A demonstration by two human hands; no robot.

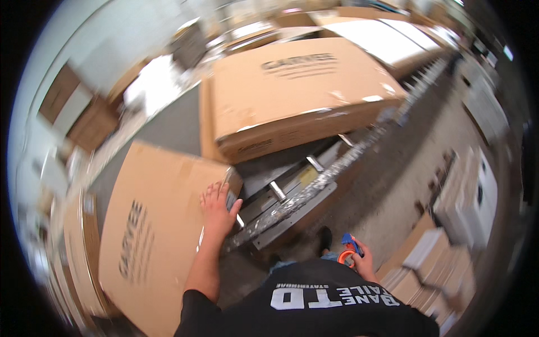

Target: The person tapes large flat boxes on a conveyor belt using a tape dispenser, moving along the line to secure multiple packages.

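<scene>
Large brown rectangular cardboard carton [303, 84] sits on grey metal conveyor [160, 123]. Left of that carton, nearer: second brown rectangular cardboard carton [154, 191], left hand [217, 209] on its corner. Behind-right of first carton: flat white rectangular boxes [376, 40]. Front-right of it: right hand [364, 260] holding blue-and-orange plastic tape dispenser [349, 241].

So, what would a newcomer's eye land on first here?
Probably the large brown carton on the conveyor at upper centre, then the second carton at left, with the left hand spread on its right end. The bright blue-and-orange tool in the right hand, low and right of centre, stands out too.
</scene>
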